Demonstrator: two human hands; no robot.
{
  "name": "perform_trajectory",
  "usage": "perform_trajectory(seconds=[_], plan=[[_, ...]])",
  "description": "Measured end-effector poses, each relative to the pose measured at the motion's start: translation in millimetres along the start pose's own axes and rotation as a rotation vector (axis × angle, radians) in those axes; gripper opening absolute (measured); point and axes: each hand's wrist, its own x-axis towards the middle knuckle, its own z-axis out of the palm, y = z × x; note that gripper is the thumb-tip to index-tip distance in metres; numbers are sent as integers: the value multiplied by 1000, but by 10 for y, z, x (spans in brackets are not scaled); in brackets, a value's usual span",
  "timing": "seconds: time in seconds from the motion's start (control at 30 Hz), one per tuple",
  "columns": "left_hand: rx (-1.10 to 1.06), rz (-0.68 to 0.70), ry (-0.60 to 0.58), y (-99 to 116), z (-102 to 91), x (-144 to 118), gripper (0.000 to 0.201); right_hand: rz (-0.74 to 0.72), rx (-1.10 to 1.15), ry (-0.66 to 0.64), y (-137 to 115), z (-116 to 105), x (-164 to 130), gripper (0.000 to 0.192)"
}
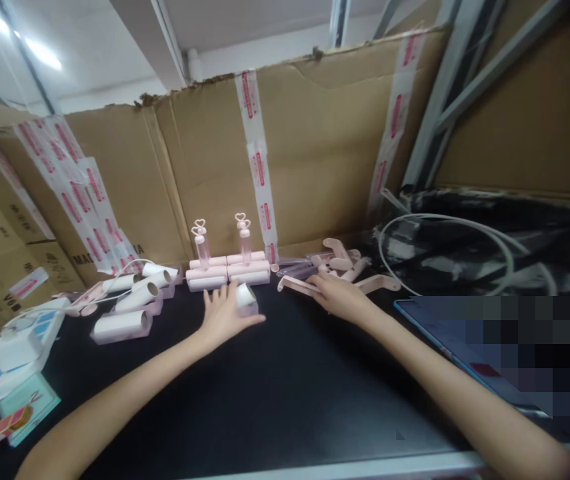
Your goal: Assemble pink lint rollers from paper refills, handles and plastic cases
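Note:
My left hand (223, 315) rests on the black tabletop (275, 393) with its fingers around a white roll in a clear cover (246, 298). My right hand (337, 297) lies on a pink handle piece (299, 286) at the edge of a pile of pink handles (345, 261). Just behind my hands stand two finished pink rollers (229, 270) with upright heart-topped handles (243, 230). Several white rolls in clear covers (135, 307) lie to the left.
Taped cardboard walls (285, 153) close off the back and left. A white power strip with a plug (15, 347) sits at the left edge, a blue-edged tablet (465, 347) at the right, and black plastic with white tubing (465, 247) behind it.

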Motion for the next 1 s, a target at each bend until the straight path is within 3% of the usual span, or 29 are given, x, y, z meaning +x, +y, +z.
perform_trajectory(seconds=[0.1, 0.2, 0.3, 0.37, 0.43, 0.53, 0.63, 0.73, 0.83, 0.9, 1.0], plan=[[-113, 27, -16, 232, 80, 266, 59, -5, 8, 50, 18, -26, -3, 28], [-161, 79, 39, 366, -9, 346, 45, 5, 73, 151, -17, -100, 3, 42], [-391, 158, 225, 371, -139, 170, 45, -52, 251, 255, -112, -205, 32, 38], [-676, 197, 274, 309, -163, -70, 50, -153, 327, 235, -216, -278, 84, 32], [-898, 154, 137, 219, -122, -327, 55, -294, 340, 134, -347, -336, 178, 24], [-995, 33, -74, 104, -11, -589, 50, -497, 340, -66, -552, -361, 404, 18], [-1076, -8, -114, 81, 42, -661, 42, -579, 321, -247, -705, -313, 661, 24], [-1158, 20, -162, 109, 25, -658, 37, -585, 320, -348, -773, -292, 814, 19], [-1162, 42, -181, 110, 5, -661, 35, -556, 367, -312, -814, -370, 754, 7], [-1130, 56, -195, 92, 8, -668, 36, -505, 415, -222, -877, -441, 582, 14], [-1089, 81, -201, 73, 18, -679, 46, -392, 713, -72, -1029, -499, 198, 19]])
